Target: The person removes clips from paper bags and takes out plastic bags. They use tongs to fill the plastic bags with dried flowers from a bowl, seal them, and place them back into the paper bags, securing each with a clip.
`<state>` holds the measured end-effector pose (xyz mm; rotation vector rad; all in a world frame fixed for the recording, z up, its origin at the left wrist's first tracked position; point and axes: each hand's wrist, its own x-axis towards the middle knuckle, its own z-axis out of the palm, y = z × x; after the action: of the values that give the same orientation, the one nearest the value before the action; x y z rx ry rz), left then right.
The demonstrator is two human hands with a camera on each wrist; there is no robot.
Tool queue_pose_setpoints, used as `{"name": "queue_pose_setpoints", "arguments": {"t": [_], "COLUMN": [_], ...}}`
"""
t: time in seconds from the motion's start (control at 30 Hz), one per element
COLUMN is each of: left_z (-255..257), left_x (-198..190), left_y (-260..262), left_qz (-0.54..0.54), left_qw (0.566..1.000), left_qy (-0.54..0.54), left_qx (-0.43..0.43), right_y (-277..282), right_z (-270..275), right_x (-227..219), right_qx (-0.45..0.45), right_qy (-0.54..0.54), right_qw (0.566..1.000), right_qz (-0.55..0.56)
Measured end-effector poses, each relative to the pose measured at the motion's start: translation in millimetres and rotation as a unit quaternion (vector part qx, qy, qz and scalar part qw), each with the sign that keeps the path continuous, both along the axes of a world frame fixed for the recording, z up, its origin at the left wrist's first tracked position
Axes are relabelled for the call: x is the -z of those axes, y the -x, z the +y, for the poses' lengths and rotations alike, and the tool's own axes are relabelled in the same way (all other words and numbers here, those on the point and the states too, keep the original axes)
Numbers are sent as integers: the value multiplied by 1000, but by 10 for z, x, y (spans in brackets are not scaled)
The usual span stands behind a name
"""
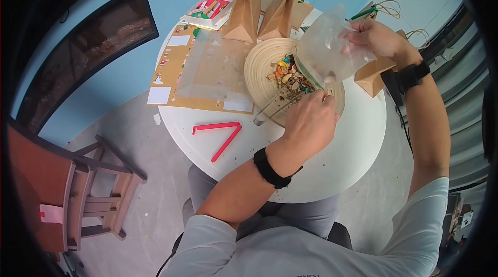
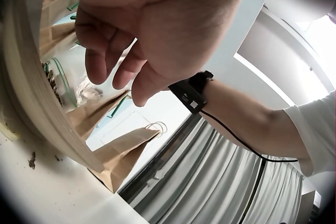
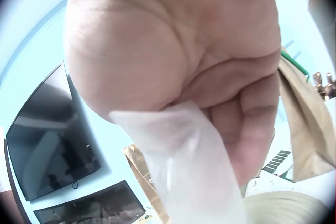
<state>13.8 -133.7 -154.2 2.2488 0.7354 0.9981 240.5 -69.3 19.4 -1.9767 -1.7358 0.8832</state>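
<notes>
My right hand (image 1: 371,41) grips a frosted plastic zip bag (image 1: 324,44) by its upper end, tilting it over a round wooden plate (image 1: 258,72). In the right wrist view the bag (image 3: 178,155) hangs from the bent fingers. Its green-edged mouth opens over a heap of mixed bits (image 1: 290,80), brown with orange, yellow and teal pieces. Low over the plate's near side, my left hand (image 1: 311,121) has its fingertips right by the bag's mouth. The left wrist view shows its fingers loosely bent, with nothing visible between them. Metal tongs (image 1: 261,117) lie across the plate's rim beside it.
A red folding clip (image 1: 228,126) lies on the white table (image 1: 179,121). Another frosted bag (image 1: 212,69) covers a brown printed sheet (image 1: 161,90). Behind stand paper bags (image 1: 244,15) with green clips and a white tray (image 1: 207,7) of clips; another paper bag (image 1: 371,77) stands right.
</notes>
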Motion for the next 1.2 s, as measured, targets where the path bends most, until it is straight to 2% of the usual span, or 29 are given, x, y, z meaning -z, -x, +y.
{"name": "queue_pose_setpoints", "arguments": {"t": [0.17, 0.27, 0.37, 0.57, 0.67, 0.87, 0.93, 1.03, 1.13, 1.2], "left_z": [4, -3, 0, 0, 8, 19, 17, 35, 110, 185], "left_x": [1, 14, -23, 20, -5, 10, 25, 105, -7, -173], "left_y": [-4, -15, -8, -21, -17, -18, -18, -84, -63, 19], "left_qz": [-4, -11, 6, 3, 14, 0, -20, -60, -113, -147], "left_qw": [1000, 1000, 1000, 1000, 1000, 1000, 1000, 997, 965, 884], "left_qy": [-2, -8, -5, -12, 3, 16, 15, -24, 234, 437], "left_qx": [-4, -8, -6, -7, 0, 3, -1, -53, 27, 77], "right_y": [-106, -126, -84, 35, -56, -8, -59, -147, -176, -180], "right_z": [17, 2, -54, -150, -162, -205, -190, -124, -137, -160], "right_x": [121, 81, 108, 127, 144, 25, 75, 204, 213, 191], "right_qx": [-8, 4, 38, 65, 24, 57, 63, 72, 73, 71], "right_qy": [-35, -53, -91, -85, -83, -66, -57, -57, -52, -49], "right_qw": [999, 998, 994, 994, 993, 996, 996, 992, 980, 970], "right_qz": [20, -14, 44, 5, 83, -13, 27, 88, 177, 229]}}
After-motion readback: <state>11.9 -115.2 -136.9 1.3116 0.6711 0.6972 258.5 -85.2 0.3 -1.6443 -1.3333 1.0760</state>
